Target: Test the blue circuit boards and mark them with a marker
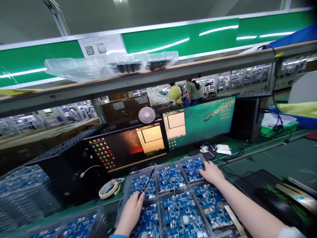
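Observation:
A clear plastic tray (158, 195) divided into compartments lies in front of me, filled with several blue circuit boards (170, 178). My left hand (131, 210) is at the tray's left side, closed around a slim black pen-like tool (148, 180) that slants up over the far left boards. Its lower fingers are hidden from view. At the far right corner, my right hand (213, 173) grips the tray's edge, with the thumb over the corner board (192, 168) and the other fingers bent at the rim.
Two lit monitors (198, 122) stand behind the tray, with a small round fan (147, 115) above. Stacked board trays (27, 195) and a tape roll (109, 190) lie left. A black mouse (277, 205) sits right. An overhead shelf (210, 66) crosses the view; people (175, 94) stand beyond.

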The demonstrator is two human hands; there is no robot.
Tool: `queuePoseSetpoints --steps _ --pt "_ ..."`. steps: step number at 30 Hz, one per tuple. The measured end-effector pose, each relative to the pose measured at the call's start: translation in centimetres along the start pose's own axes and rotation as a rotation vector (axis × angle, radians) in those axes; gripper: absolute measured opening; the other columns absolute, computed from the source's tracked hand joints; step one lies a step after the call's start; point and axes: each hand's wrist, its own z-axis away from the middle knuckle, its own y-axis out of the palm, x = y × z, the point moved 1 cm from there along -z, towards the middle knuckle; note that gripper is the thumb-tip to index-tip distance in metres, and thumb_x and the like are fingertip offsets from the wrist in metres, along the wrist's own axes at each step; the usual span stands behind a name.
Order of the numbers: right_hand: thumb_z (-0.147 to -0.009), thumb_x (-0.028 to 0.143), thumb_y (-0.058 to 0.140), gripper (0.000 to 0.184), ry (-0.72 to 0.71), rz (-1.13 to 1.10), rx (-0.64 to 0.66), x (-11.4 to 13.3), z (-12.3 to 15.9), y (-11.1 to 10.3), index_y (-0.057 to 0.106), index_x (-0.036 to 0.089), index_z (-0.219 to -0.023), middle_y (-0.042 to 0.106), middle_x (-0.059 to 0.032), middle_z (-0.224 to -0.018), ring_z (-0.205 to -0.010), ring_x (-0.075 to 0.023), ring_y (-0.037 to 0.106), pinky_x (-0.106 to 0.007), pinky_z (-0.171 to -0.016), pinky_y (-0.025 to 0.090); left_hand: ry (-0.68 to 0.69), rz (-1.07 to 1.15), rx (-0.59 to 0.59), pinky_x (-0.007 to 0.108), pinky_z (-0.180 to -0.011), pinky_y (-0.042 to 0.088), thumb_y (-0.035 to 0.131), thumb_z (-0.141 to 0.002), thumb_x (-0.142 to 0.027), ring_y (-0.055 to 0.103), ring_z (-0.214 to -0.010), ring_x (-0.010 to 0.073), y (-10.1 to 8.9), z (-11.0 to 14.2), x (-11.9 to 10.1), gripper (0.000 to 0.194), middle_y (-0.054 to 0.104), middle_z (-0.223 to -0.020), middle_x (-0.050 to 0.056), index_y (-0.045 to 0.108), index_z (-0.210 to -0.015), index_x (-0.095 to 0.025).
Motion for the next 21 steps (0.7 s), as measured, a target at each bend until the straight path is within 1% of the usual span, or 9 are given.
queuePoseSetpoints --steps 11,16,21 --pt "-0.072 0.045 0.037 0.053 -0.006 0.003 0.002 0.01 -0.04 0.05 0.040 0.020 -0.119 0.038 -0.0120 -0.117 -0.105 -0.0271 0.040 -0.037 -0.080 0.036 -0.036 -0.009 0.005 0.032 -0.088 0.034 0.029 -0.078 -0.044 0.048 -0.102 0.0244 0.04 0.01 0.18 0.047 0.055 -0.106 0.014 0.053 -0.099 -0.010" --pt "-0.073 0.045 0.037 0.053 -0.004 0.008 0.001 0.01 -0.17 0.17 0.040 0.019 -0.118 0.038 -0.0121 -0.118 -0.106 -0.0273 0.039 -0.037 -0.081 0.036 -0.032 -0.002 -0.010 0.030 -0.085 0.036 0.030 -0.079 -0.043 0.051 -0.099 0.0230 0.02 0.00 0.16 0.042 0.058 -0.102 0.010 0.054 -0.096 -0.014" --pt "-0.073 0.045 0.037 0.053 -0.004 0.013 -0.003 -0.06 -0.26 0.28 0.040 0.019 -0.119 0.037 -0.0124 -0.119 -0.106 -0.0273 0.039 -0.037 -0.081 0.036 -0.029 -0.002 -0.008 0.029 -0.084 0.037 0.030 -0.078 -0.044 0.052 -0.096 0.0228 0.00 -0.03 0.14 0.043 0.058 -0.100 0.011 0.054 -0.094 -0.012"
